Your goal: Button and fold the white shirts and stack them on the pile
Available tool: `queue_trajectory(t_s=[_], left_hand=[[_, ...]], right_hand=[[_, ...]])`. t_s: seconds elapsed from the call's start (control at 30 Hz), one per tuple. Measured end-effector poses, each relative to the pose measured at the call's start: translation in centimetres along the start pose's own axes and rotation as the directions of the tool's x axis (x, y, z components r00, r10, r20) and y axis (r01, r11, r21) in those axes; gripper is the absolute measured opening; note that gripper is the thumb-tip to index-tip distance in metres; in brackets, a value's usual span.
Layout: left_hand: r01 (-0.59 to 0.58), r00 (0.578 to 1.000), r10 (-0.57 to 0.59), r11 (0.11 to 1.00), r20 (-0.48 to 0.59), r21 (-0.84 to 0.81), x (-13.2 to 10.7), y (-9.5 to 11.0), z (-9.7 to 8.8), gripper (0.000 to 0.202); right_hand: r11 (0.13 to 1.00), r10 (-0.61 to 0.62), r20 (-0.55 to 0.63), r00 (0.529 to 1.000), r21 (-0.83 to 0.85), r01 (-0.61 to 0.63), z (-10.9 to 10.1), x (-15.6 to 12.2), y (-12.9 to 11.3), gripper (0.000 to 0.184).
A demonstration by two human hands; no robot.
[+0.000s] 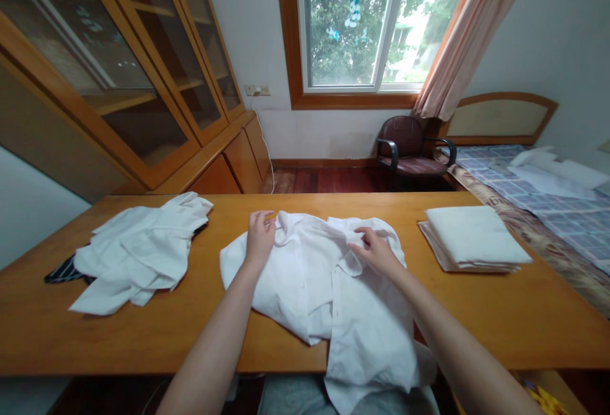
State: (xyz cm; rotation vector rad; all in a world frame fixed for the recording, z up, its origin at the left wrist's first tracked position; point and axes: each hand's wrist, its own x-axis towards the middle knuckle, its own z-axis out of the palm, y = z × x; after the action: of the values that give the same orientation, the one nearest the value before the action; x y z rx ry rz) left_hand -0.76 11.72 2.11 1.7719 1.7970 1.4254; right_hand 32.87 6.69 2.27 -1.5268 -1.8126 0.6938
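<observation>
A white button shirt [328, 294] lies rumpled across the middle of the wooden table [476, 313], its lower part hanging over the near edge. My left hand [260, 236] rests on the shirt's far left part near the collar, fingers curled and pinching the cloth. My right hand [374, 246] lies on the shirt's right shoulder area, thumb and fingers pinched on a fold of the fabric.
A heap of white garments [143, 250] over a dark striped piece [64, 270] lies at the table's left. A neat stack of folded white cloth [474, 237] sits at the right. Beyond stand a wooden glass-door cabinet [124, 72], an armchair [410, 148], a bed [548, 199].
</observation>
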Motion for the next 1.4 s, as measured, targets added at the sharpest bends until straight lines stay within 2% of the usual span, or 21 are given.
queue_trajectory(t_s=[0.07,0.13,0.2,0.27,0.37,0.43,0.53,0.6,0.67,0.73,0.77,0.8,0.87,0.93,1.03,1.1,1.17,1.23,1.27,1.33,1.4], left_hand=[[-0.017,0.997,0.014,0.999,0.069,0.035,-0.5,-0.4,0.6,0.020],[-0.048,0.989,0.033,0.993,0.143,0.106,-1.1,-0.7,1.2,0.023],[-0.102,0.979,0.068,0.979,0.192,0.176,-1.5,-0.9,1.6,0.030],[-0.162,0.966,0.110,0.962,0.233,0.218,-1.9,-1.0,1.9,0.035],[-0.219,0.937,0.139,0.948,0.320,0.229,-2.2,-0.4,2.0,0.032],[-0.246,0.925,0.165,0.946,0.342,0.209,-2.3,0.5,1.7,0.026],[-0.313,0.892,0.275,0.948,0.360,0.051,-2.2,2.4,0.5,0.017],[-0.343,0.830,0.352,0.934,0.433,-0.101,-2.3,3.7,-0.5,0.015],[-0.331,0.747,0.376,0.926,0.548,-0.183,-2.6,4.6,-1.2,0.015],[-0.304,0.660,0.350,0.934,0.665,-0.190,-3.0,4.9,-1.5,0.018],[-0.290,0.625,0.326,0.940,0.709,-0.178,-3.2,4.9,-1.5,0.022],[-0.275,0.608,0.301,0.948,0.734,-0.161,-3.4,4.8,-1.5,0.025],[-0.228,0.637,0.242,0.966,0.732,-0.120,-3.7,4.4,-1.4,0.026],[-0.172,0.721,0.187,0.981,0.668,-0.089,-3.5,3.9,-1.2,0.021],[-0.142,0.872,0.146,0.989,0.467,-0.044,-2.6,2.8,-1.0,0.020],[-0.162,0.931,0.150,0.987,0.333,0.009,-1.7,1.8,-0.9,0.022],[-0.207,0.944,0.177,0.975,0.279,0.082,-1.0,0.6,-0.6,0.035],[-0.272,0.926,0.214,0.950,0.312,0.154,-0.7,-0.5,-0.3,0.053],[-0.299,0.911,0.223,0.937,0.348,0.183,-0.6,-1.1,-0.1,0.060],[-0.324,0.883,0.209,0.920,0.420,0.221,-0.8,-1.9,0.3,0.067],[-0.319,0.864,0.181,0.919,0.470,0.233,-1.1,-2.5,0.8,0.065]], right_hand=[[0.998,0.053,0.036,0.998,0.043,-0.055,0.1,0.0,0.3,0.037],[0.981,0.114,0.055,0.992,0.154,-0.121,0.1,0.2,0.4,0.036],[0.930,0.180,0.054,0.982,0.317,-0.187,0.0,0.5,0.0,0.039],[0.843,0.242,0.028,0.970,0.489,-0.224,-0.2,0.9,-0.8,0.044],[0.719,0.271,-0.033,0.962,0.671,-0.179,-0.6,1.4,-2.4,0.047],[0.693,0.234,-0.087,0.968,0.713,-0.104,-0.8,1.7,-3.3,0.045],[0.754,0.140,-0.182,0.973,0.657,0.014,-1.0,1.9,-4.1,0.036],[0.825,0.063,-0.202,0.977,0.562,0.063,-1.0,2.0,-4.4,0.032],[0.898,-0.021,-0.169,0.985,0.431,0.093,-0.9,1.9,-4.4,0.028],[0.948,-0.119,-0.100,0.988,0.285,0.143,-0.6,1.8,-4.3,0.025],[0.959,-0.167,-0.051,0.985,0.223,0.174,-0.4,1.7,-4.2,0.026],[0.962,-0.210,0.006,0.978,0.177,0.206,-0.2,1.6,-4.1,0.027],[0.959,-0.272,0.144,0.952,0.128,0.254,0.2,1.2,-4.0,0.034],[0.954,-0.300,0.289,0.909,0.102,0.282,0.4,0.6,-4.0,0.038],[0.956,-0.288,0.439,0.851,0.080,0.283,0.2,-0.3,-4.4,0.041],[0.964,-0.263,0.465,0.845,0.096,0.247,-0.2,-0.6,-4.6,0.047],[0.971,-0.238,0.412,0.879,0.104,0.214,-0.7,-0.4,-4.3,0.047],[0.974,-0.226,0.265,0.937,0.054,0.219,-1.1,0.2,-3.4,0.043],[0.973,-0.227,0.168,0.959,-0.005,0.231,-1.4,0.6,-2.8,0.041],[0.947,-0.263,0.017,0.965,-0.187,0.261,-1.8,1.4,-1.2,0.040],[0.904,-0.236,-0.030,0.971,-0.375,0.208,-2.3,1.9,0.4,0.045]])
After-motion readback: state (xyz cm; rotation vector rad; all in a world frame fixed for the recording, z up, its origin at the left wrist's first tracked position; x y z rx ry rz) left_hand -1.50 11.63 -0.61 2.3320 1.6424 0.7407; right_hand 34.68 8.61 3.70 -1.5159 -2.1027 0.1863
